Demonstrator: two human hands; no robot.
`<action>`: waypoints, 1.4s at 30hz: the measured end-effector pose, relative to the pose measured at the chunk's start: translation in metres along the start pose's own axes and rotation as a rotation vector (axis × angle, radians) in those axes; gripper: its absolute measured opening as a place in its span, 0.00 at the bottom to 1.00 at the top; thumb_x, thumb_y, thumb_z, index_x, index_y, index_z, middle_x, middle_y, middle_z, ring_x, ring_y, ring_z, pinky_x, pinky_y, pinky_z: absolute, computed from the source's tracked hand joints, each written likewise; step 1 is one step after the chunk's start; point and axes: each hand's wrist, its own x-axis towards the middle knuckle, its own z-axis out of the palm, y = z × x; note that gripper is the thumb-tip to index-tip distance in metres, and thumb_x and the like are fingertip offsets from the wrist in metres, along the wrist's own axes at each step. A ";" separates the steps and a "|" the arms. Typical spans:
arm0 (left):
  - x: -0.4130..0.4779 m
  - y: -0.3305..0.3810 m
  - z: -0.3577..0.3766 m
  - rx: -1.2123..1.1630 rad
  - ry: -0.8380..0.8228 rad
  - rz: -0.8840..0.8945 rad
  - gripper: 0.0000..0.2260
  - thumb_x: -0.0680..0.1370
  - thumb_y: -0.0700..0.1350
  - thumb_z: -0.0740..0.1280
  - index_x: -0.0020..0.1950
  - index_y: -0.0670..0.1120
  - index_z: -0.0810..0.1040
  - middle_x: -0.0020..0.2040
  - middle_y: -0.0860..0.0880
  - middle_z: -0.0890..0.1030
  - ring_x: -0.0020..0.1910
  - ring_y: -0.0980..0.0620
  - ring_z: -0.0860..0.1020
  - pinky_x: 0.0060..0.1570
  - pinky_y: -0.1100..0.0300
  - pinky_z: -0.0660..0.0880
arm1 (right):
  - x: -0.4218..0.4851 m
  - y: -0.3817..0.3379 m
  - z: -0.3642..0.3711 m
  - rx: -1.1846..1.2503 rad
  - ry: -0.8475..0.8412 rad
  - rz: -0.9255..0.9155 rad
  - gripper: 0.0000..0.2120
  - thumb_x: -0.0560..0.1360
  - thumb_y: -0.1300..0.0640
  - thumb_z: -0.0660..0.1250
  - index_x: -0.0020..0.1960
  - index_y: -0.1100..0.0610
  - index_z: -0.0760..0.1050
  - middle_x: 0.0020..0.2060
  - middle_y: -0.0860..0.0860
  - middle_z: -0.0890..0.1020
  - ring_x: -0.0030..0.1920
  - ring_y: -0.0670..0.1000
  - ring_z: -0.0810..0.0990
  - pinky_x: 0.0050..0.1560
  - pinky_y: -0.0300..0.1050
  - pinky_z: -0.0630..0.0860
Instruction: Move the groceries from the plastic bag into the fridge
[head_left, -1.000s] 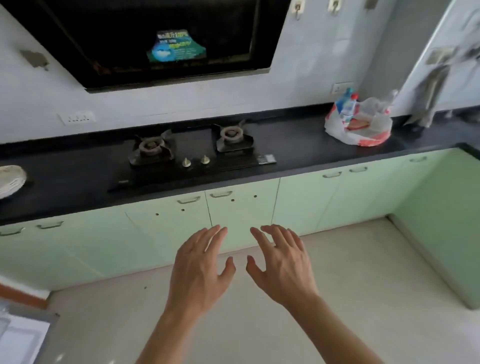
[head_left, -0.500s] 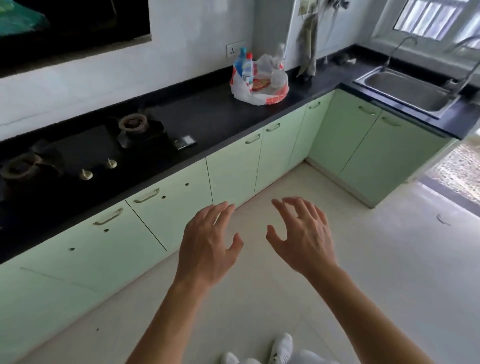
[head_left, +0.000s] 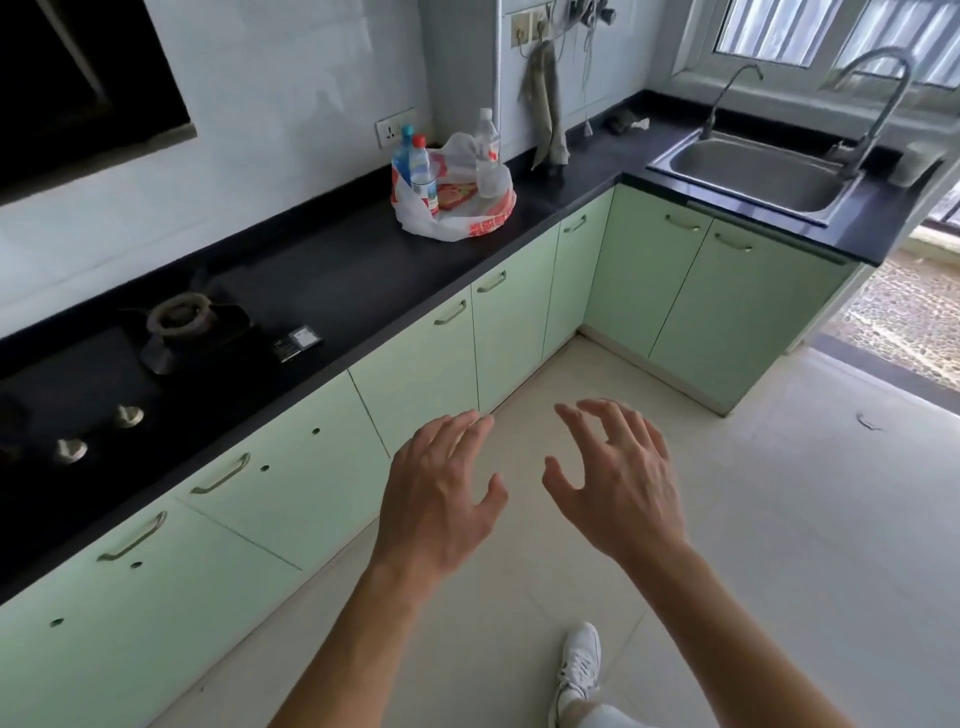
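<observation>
While our left hand (head_left: 441, 499) and right hand (head_left: 618, 483) hover open and empty over the near floor, we log the plastic bag (head_left: 452, 200) far off on the countertop (head_left: 332, 280), bottles inside, nothing unloaded; fridge unseen.

Left hand (head_left: 441, 499): held out in front, back of hand up, fingers spread and lightly curled, thumb pointing right, holding nothing. Right hand (head_left: 618, 488): just beside it, apart, back up, fingers splayed and bent, thumb pointing left, empty. Both forearms bare, reaching from the near edge. One white-shoed foot (head_left: 579, 667) below.
</observation>
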 end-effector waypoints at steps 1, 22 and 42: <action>0.015 0.006 0.004 0.006 0.001 0.006 0.27 0.76 0.58 0.55 0.72 0.50 0.71 0.70 0.52 0.75 0.69 0.50 0.71 0.65 0.49 0.72 | 0.012 0.011 0.000 -0.002 0.005 0.000 0.27 0.74 0.41 0.61 0.69 0.52 0.74 0.63 0.54 0.79 0.65 0.58 0.76 0.68 0.57 0.71; 0.249 0.089 0.084 0.037 -0.019 -0.007 0.26 0.76 0.58 0.58 0.72 0.51 0.71 0.70 0.51 0.75 0.68 0.49 0.73 0.63 0.49 0.74 | 0.207 0.167 0.026 0.044 -0.082 -0.013 0.27 0.74 0.39 0.61 0.69 0.50 0.74 0.60 0.51 0.80 0.64 0.55 0.77 0.67 0.56 0.73; 0.495 -0.052 0.098 0.016 -0.024 -0.075 0.27 0.77 0.60 0.55 0.74 0.52 0.68 0.73 0.51 0.73 0.72 0.50 0.70 0.67 0.48 0.72 | 0.482 0.144 0.116 -0.018 -0.131 -0.053 0.27 0.75 0.39 0.63 0.70 0.49 0.72 0.63 0.51 0.80 0.65 0.56 0.78 0.66 0.57 0.74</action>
